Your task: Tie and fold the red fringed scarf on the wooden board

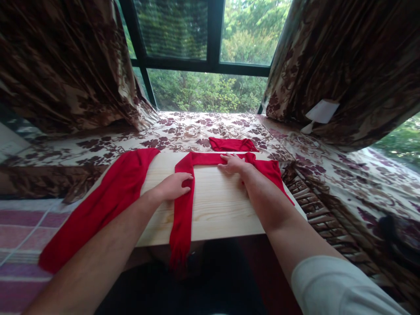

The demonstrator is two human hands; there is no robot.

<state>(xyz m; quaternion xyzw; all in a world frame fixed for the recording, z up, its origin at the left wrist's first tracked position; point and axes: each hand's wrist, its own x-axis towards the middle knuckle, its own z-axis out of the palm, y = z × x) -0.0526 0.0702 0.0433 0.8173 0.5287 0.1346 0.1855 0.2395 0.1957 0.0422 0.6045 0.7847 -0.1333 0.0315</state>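
Currently, red scarf (182, 210) is pressed onto wooden board (216, 205) under both palms: left hand (173, 186) on the hanging strip, right hand (233, 162) flat on the crosswise strip, fingers apart, nothing clamped

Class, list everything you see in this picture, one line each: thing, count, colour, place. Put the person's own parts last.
Long red knitted scarf: one, red, bent across the board, end hanging off the near edge.
Second red scarf: one, red, draped over the board's left side.
Folded red cloth: one, red, beyond the board.
Pale wooden board: one, light wood, centre.
Floral cover: one, cream and maroon, around the board.
Brown floral curtains: two, flanking the window.
Black-framed window: one, greenery outside.
White tag: one, on the right curtain.
Striped cloth: one, pink-purple, lower left.
Left hand: on the long scarf.
Right hand: on its far stretch.
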